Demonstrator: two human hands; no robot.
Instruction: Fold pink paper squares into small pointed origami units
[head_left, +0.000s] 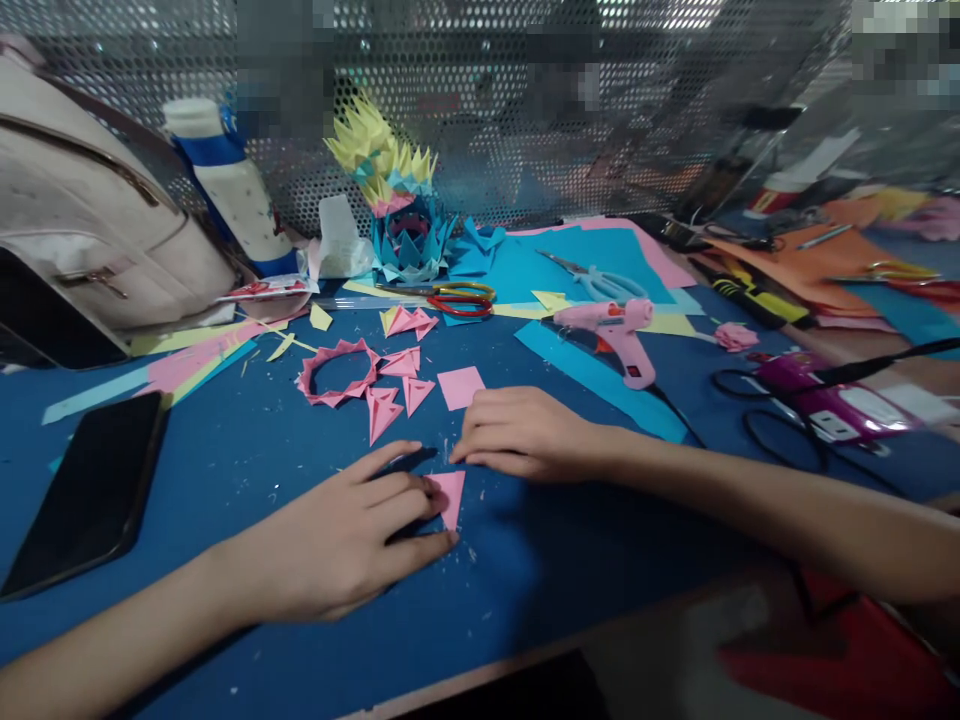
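Note:
A small pink folded paper triangle lies on the blue tabletop. My left hand rests over its left side with fingers spread, the fingertips touching the paper and the thumb by its lower point. Just above the triangle is my right hand, its fingers curled together and their tips down at the table; I see nothing in them. A pink paper square lies beyond the right fingers. Farther left sit several folded pink pieces and a pink ring of joined paper points.
A pink glue gun with a cord lies right of centre. Behind are red-handled scissors, blue-handled scissors and a folded-paper model. A phone, bottle and backpack occupy the left. A purple power strip is right.

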